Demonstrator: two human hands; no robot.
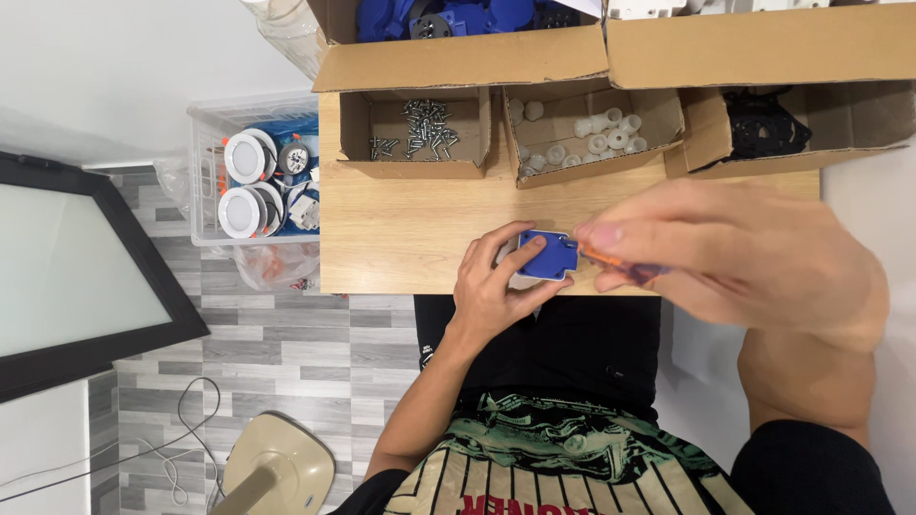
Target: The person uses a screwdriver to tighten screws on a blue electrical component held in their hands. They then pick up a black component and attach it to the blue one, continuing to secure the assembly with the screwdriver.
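Observation:
My left hand (494, 286) grips a small blue square plastic part (548, 256) at the near edge of the wooden table (401, 229), fingers wrapped around its sides. My right hand (735, 253), blurred and closer to the camera, holds an orange-handled screwdriver (615, 265) whose tip meets the right side of the blue part.
Open cardboard boxes line the table's far edge: one with screws (420, 129), one with white plastic caps (592, 133), one with black parts (763, 124), and a larger one with blue parts (448, 19). A clear bin of round white lamps (250, 181) stands left. A dark-framed panel (76, 267) leans at far left.

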